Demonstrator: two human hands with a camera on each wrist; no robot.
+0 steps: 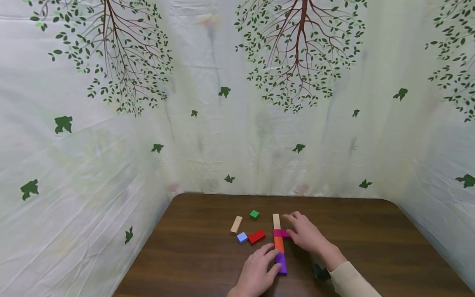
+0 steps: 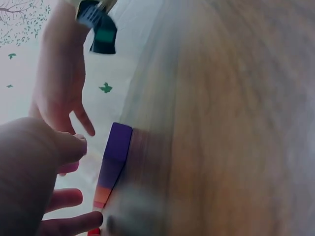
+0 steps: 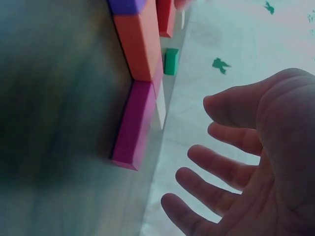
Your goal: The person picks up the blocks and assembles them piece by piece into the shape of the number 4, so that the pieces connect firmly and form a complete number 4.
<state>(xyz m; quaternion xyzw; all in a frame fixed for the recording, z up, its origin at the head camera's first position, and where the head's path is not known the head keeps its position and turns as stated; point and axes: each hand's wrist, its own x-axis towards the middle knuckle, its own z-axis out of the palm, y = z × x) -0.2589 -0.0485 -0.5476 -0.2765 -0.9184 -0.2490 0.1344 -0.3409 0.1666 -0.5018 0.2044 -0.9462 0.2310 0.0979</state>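
Nearest you: your left hand (image 1: 256, 270), fingers loosely bent, gripping nothing, beside the purple block (image 1: 281, 265); contact unclear. Orange block (image 1: 279, 244) continues the line. Step, as I judge it: laying out or truing this row. Red block (image 1: 256, 236) and blue block (image 1: 242, 237) lie loose to its left. Your right hand (image 1: 306, 233) is open, fingers spread, just right of the row, by the magenta block (image 3: 133, 125) jutting out crosswise. Farther: loose pale block (image 1: 236, 225), then the row's pale end block (image 1: 276, 221), green block (image 1: 254, 214). Next move probably wants a light pinch on a loose piece, without knocking the joints. Row stops short of the surface's (image 1: 352, 222) far edge; roomier to your right.
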